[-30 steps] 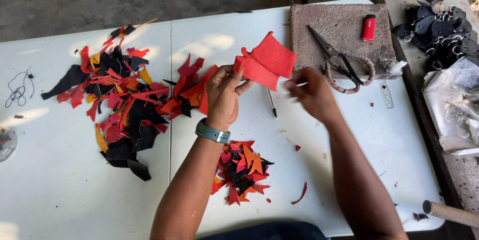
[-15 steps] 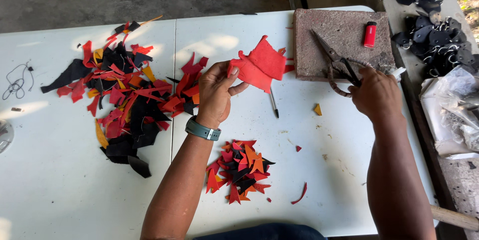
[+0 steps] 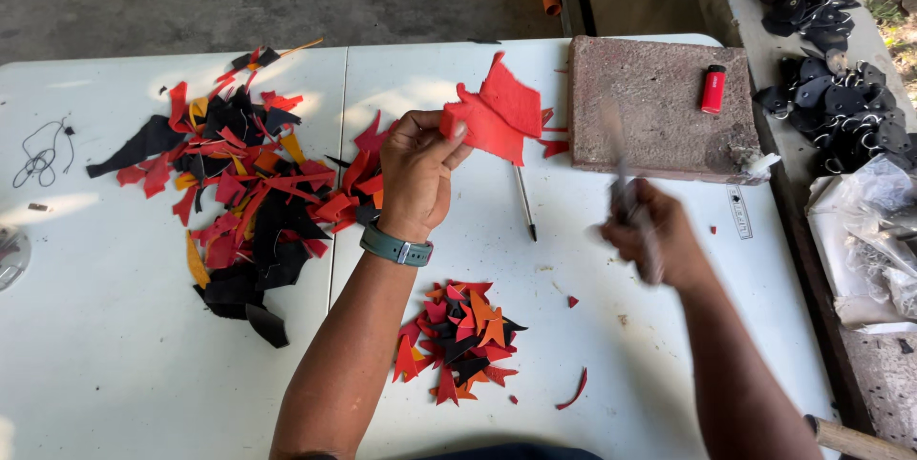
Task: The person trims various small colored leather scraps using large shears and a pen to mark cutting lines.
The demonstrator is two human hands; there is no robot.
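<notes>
Head view: left hand [image 3: 415, 173] pinches red leather piece [image 3: 497, 116], held up over white table [image 3: 115, 355], just left of stone slab [image 3: 659, 106]. Right hand [image 3: 654, 235] fisted round scissors [image 3: 626, 197], blurred, w/ blades up. Scrap pile [image 3: 458, 341] near wrists.

A white folding table [image 3: 115, 355] carries a rough grey stone slab [image 3: 654, 111] at its far right. Left of the slab lie a pen [image 3: 525, 202] and, farther left, a big heap of red, black and orange scraps [image 3: 248, 192]. Nearer than the slab sits a small pile of cut pieces [image 3: 458, 338]; a black cord [image 3: 40, 159] lies far left.
</notes>
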